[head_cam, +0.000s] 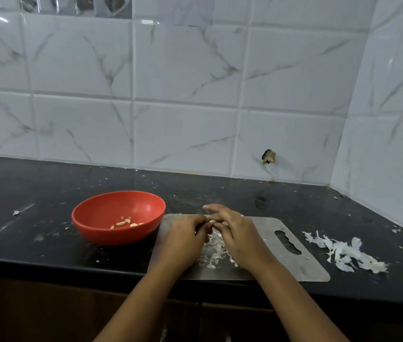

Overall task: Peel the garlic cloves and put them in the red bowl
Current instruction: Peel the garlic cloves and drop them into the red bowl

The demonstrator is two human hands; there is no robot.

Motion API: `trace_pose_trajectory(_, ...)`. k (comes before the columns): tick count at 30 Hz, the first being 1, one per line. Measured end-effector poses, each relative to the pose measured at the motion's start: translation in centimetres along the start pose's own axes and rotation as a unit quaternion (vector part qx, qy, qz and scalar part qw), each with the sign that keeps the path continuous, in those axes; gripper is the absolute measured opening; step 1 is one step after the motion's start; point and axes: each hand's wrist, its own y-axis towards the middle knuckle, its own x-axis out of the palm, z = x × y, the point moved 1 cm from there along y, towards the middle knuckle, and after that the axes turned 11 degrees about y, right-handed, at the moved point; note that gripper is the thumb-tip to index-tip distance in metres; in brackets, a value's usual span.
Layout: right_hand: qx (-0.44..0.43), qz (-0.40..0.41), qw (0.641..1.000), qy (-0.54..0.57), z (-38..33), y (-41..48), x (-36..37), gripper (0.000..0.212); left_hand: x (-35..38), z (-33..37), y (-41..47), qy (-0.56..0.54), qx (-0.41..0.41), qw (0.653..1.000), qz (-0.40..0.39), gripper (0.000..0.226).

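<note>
— Where's the garlic clove (212,221)?
— Pinched in curled fingers (201,219) of left hand (183,239) and right hand (237,235), over the flat steel board (281,265) at the tabletop's (47,193) front edge.
— The red bowl (111,234)?
— Just left of it, smooth, holding peeled cloves (126,223).

A steel board (315,267) lies on a black counter (47,188) below a tiled wall (183,82).

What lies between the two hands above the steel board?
A garlic clove, pinched by left hand and right hand, above peeled skins on the board; head view.
</note>
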Motion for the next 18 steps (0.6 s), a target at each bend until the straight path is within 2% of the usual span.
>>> trace_pose_trajectory(3,-0.012,0.023,1.0,0.005,-0.1,0.0,-0.7,0.043,0.1,-0.1,-0.1,0.033,0.01,0.999,0.016,0.026)
trace_pose_trajectory(6,-0.015,0.032,0.999,0.022,-0.2,-0.1,-1.1,0.032,0.1,-0.1,-0.2,0.053,0.016,0.998,0.016,0.029)
trace_pose_trajectory(11,-0.054,0.053,0.997,0.029,-0.5,-0.2,-1.0,0.018,-0.1,0.0,0.0,0.008,-0.015,1.0,-0.011,0.026)
trace_pose_trajectory(15,-0.109,0.062,0.99,-0.063,-0.9,-0.4,-0.8,0.03,0.0,-0.2,0.2,-0.071,-0.046,0.995,-0.043,0.035)
trace_pose_trajectory(18,-0.16,0.071,0.977,-0.125,-1.1,-0.5,-0.5,0.029,0.1,-0.3,0.3,-0.095,-0.052,0.993,-0.05,0.039)
